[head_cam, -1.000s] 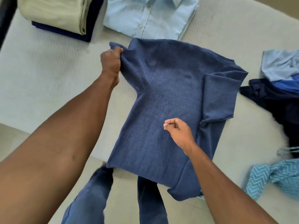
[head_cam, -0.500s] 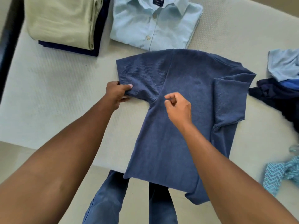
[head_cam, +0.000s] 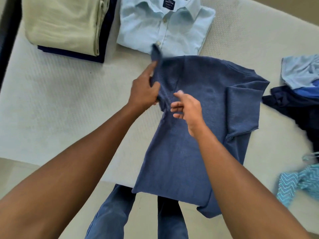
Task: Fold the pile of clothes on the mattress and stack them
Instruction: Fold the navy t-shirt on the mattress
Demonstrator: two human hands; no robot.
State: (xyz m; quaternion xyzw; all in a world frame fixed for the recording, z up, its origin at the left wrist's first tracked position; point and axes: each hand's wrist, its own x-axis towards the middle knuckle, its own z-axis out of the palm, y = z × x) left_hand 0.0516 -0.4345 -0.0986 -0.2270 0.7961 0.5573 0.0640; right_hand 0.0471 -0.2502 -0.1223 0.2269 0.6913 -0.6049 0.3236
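A dark blue T-shirt [head_cam: 198, 128] lies on the pale mattress [head_cam: 60, 104], its hem hanging over the front edge and its right sleeve folded inward. My left hand [head_cam: 144, 91] grips the shirt's left sleeve, bunched and lifted with its tip sticking up toward the back. My right hand [head_cam: 187, 109] hovers just right of it above the shirt's chest, fingers loosely spread, holding nothing.
A folded light blue button shirt [head_cam: 165, 26] lies at the back. Left of it sits a folded pale green garment [head_cam: 63, 23] on a navy one [head_cam: 74, 54]. Unfolded clothes [head_cam: 300, 94] pile at the right, with a teal zigzag piece [head_cam: 296, 183] nearer.
My left hand has gathered the left sleeve and pulled it up and inward over the shirt. My right hand opened its fingers and stayed near the chest.
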